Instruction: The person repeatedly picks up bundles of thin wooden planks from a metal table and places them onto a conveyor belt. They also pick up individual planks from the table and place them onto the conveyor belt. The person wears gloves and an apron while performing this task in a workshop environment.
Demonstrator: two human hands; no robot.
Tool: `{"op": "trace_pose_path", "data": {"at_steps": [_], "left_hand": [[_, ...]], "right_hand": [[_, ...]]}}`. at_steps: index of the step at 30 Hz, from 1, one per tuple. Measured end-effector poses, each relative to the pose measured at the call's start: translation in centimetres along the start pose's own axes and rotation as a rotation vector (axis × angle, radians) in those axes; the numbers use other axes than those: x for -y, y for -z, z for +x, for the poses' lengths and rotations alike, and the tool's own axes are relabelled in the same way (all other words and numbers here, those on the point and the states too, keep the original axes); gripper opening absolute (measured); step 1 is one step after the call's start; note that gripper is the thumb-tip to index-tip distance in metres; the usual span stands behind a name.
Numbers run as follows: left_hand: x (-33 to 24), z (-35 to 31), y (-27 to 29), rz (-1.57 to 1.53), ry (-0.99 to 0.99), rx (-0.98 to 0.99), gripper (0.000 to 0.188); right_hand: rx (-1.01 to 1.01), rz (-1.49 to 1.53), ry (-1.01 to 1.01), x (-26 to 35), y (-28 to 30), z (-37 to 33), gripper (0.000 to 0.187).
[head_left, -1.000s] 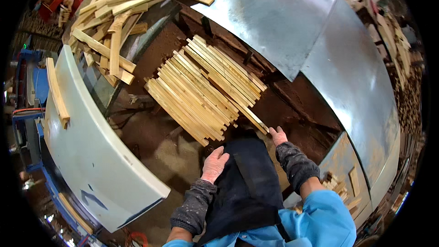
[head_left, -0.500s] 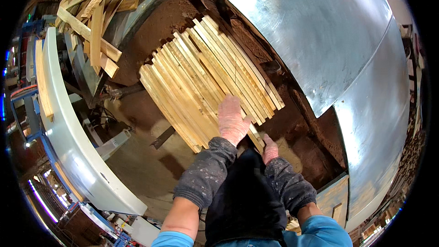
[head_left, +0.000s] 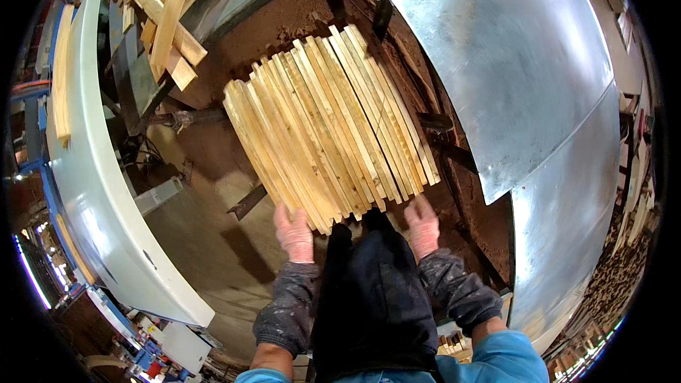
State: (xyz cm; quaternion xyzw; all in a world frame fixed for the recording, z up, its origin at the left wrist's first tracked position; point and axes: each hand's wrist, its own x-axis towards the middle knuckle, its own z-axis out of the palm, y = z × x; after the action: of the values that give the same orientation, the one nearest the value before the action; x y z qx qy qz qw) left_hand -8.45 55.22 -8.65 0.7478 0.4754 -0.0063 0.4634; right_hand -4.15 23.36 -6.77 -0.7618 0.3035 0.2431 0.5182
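Note:
A bundle of pale wooden strips [head_left: 330, 128] lies side by side in front of me, with uneven ends. Beside its near left corner is my left hand [head_left: 293, 235], fingers stretched out along the outer strips. At the near right corner my right hand [head_left: 423, 227] has its fingers extended beside the strip ends. Both hands look pinkish, and dark speckled sleeves cover the forearms. Neither hand is wrapped round a strip. Whether the fingertips touch the wood is hard to make out.
Shiny sheet-metal surfaces [head_left: 525, 64] fill the right side. On the left a pale curved machine edge [head_left: 106, 191] carries a wooden strip [head_left: 62, 74]. Loose wooden pieces [head_left: 170, 14] lie heaped at the far left. Dark metal bars [head_left: 248, 202] jut out around the bundle.
The single strip between my hands now lies level with the bundle, and my right hand has let go of it. My left hand has moved off the bundle's top to its near left corner.

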Motion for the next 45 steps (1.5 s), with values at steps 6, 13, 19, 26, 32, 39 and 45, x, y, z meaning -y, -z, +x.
{"op": "trace_pose_path", "data": {"at_steps": [6, 13, 19, 26, 32, 39, 45], "left_hand": [[1.1, 5.7, 2.7, -0.038, 0.295, 0.14, 0.068], [1.9, 7.4, -2.0, -0.321, 0.257, -0.075, 0.052], [0.1, 5.6, -1.9, -0.156, 0.188, -0.08, 0.048], [2.8, 5.0, -1.3, -0.154, 0.129, 0.002, 0.052], [15.9, -3.9, 1.7, -0.115, 0.243, 0.06, 0.059], [18.7, -0.3, 3.7, -0.382, 0.233, 0.413, 0.068], [13.7, -2.1, 2.1, -0.679, 0.444, 0.433, 0.073]], "right_hand": [[-0.035, -0.525, -0.064, 8.7, 2.8, 12.9, 0.073], [-0.004, 0.02, 0.109, 3.5, -1.4, 20.8, 0.08], [-0.276, -0.436, 0.293, 7.0, -3.2, 16.3, 0.071], [-0.283, -0.529, 0.329, 5.7, -2.0, 15.9, 0.062], [-0.211, -0.508, 0.08, -2.9, 3.9, 8.2, 0.058], [0.377, 0.148, -0.346, -2.0, 7.4, 9.7, 0.068], [0.313, 0.104, -0.215, -5.2, 6.7, 11.7, 0.063]]}}
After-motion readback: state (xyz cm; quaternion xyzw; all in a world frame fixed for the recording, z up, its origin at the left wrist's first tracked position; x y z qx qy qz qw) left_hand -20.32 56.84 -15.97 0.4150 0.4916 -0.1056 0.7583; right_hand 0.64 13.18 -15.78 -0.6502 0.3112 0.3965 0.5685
